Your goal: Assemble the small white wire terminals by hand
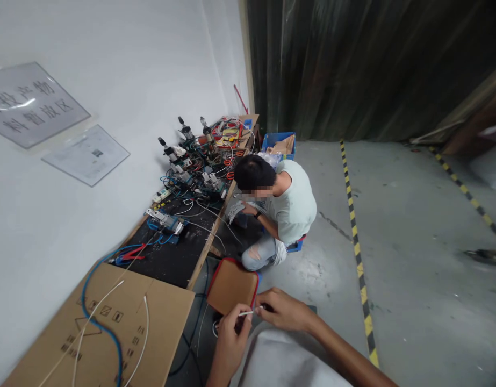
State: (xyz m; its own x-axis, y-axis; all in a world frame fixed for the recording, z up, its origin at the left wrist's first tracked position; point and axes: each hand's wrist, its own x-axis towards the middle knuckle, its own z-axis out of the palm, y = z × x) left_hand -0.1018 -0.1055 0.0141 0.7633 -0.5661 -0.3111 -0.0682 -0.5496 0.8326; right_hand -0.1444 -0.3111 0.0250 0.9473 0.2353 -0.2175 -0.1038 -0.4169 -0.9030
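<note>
Low in the view, my left hand (231, 338) pinches a thin white cable (245, 313) between thumb and fingers. My right hand (282, 309) is closed at the cable's other visible end, its fingertips almost meeting those of the left. Whether a small part sits in the right fingertips is too small to tell. Both hands are above my lap, just in front of a stool with a brown top and red rim (234, 285). Beyond it a co-worker (294, 199) sits bent over a bundle of white cables (256, 207).
A cardboard sheet (106, 322) with loose white cables and a blue hose (84, 295) lies at left. Red-handled pliers (130, 255) and small bench machines (167, 220) stand on the black workbench. A blue crate (290, 142) is behind the co-worker. Striped tape (354, 236) marks the floor.
</note>
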